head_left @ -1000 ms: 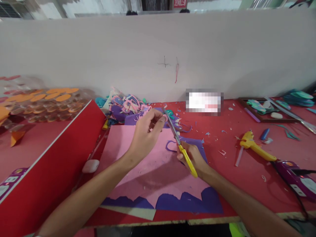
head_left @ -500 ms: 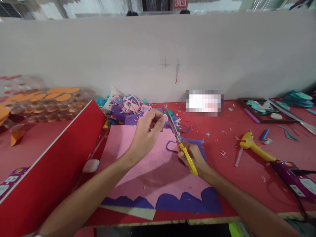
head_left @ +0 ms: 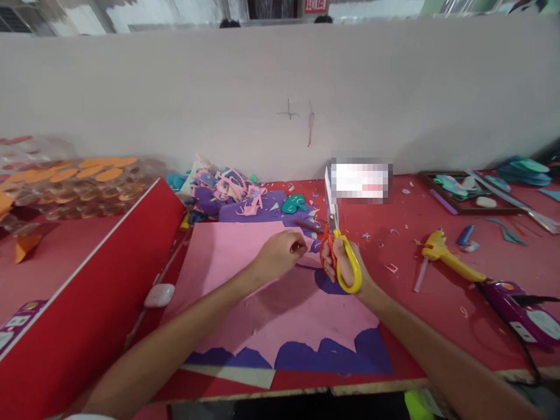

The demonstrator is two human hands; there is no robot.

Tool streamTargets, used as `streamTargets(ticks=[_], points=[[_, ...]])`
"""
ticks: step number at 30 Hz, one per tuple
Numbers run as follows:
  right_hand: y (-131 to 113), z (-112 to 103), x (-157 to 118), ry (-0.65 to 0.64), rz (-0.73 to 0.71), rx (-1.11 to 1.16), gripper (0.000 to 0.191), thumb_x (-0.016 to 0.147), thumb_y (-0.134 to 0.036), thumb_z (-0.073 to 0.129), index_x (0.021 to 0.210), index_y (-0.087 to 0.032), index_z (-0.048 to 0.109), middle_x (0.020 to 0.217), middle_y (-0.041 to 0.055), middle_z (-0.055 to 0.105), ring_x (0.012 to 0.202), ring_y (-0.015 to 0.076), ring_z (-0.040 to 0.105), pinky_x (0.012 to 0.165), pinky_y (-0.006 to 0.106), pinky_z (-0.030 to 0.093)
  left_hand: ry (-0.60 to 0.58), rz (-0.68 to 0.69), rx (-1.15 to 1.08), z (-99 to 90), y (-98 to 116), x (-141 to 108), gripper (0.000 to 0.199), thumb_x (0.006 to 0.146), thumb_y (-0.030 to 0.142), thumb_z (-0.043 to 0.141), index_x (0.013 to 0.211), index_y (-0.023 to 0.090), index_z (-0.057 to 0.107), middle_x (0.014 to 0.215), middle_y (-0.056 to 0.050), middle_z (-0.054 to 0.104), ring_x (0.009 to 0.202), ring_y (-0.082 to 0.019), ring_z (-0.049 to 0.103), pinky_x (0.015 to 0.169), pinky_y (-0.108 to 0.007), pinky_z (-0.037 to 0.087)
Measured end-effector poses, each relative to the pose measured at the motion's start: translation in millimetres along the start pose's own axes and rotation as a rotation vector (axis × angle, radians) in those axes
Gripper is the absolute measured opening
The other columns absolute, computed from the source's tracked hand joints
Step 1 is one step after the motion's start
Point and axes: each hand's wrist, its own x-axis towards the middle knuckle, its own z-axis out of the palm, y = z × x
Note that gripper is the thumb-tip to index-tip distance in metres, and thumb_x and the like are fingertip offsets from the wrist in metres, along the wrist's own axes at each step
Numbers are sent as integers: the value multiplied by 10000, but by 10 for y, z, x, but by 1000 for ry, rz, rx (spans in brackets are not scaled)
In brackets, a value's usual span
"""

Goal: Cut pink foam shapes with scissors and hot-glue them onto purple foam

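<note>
My right hand (head_left: pixel 347 265) grips scissors (head_left: pixel 349 271) with one yellow and one orange-red handle. Their blades point up and away, close together. My left hand (head_left: pixel 282 254) is closed, fingertips curled together above a large pink sheet (head_left: pixel 227 280); what they hold, if anything, is hidden. The pink sheet has a jagged cut front edge and lies on a purple sheet (head_left: pixel 301 356). Just beyond my left hand lies a teal cut-out shape (head_left: pixel 294 203) among small scraps.
A heap of coloured scraps (head_left: pixel 227 186) lies behind the sheets. At left stands a red board (head_left: pixel 100 291), with a white case (head_left: pixel 160 296) beside it. To the right are a yellow glue gun (head_left: pixel 450 259), a blue stub (head_left: pixel 466 235) and a dark tray (head_left: pixel 472 207).
My left hand has come down and nearer, from beside the blades to over the pink sheet. The scissors have turned upright, away from my left hand, showing both handles.
</note>
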Motion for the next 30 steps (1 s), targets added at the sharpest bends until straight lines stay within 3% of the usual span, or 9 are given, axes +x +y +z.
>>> streamTargets(ticks=[7, 11, 16, 26, 30], points=[[-86, 61, -15, -3, 35, 4, 744, 693, -940, 589, 642, -206, 481, 506, -84, 406, 304, 43, 367, 272, 189, 318, -19, 57, 44, 208, -159, -64, 150, 900, 196, 519, 795, 197, 627, 816, -28, 641, 771, -190, 592, 712, -312, 423], [-95, 78, -21, 0, 40, 10, 744, 670, -938, 613, 634, -207, 480, 505, -86, 405, 302, 40, 354, 264, 189, 318, -16, 77, 29, 183, -167, -62, 114, 890, 170, 507, 913, 189, 618, 907, -42, 651, 825, -194, 602, 743, -315, 452], [-91, 65, -18, -5, 17, 19, 721, 714, -916, 602, 631, -210, 482, 480, -91, 394, 286, 47, 361, 269, 192, 325, -104, 163, -19, 117, -157, -54, 272, 891, 146, 483, 1097, 215, 648, 1023, -37, 652, 871, -174, 612, 781, -301, 481], [-19, 29, -22, -46, 14, -10, 693, 769, -896, 569, 647, -220, 473, 467, -84, 395, 304, 58, 355, 276, 195, 330, -104, 170, -55, 113, -229, -58, 214, 902, 192, 486, 1046, 212, 643, 982, -30, 632, 818, -163, 579, 761, -307, 462], [-9, 15, -22, -49, 13, -17, 685, 785, -885, 565, 654, -218, 477, 469, -81, 401, 308, 57, 353, 286, 194, 327, -86, 156, -61, 116, -239, -38, 134, 867, 179, 513, 928, 208, 629, 879, -10, 612, 778, -158, 559, 720, -295, 439]])
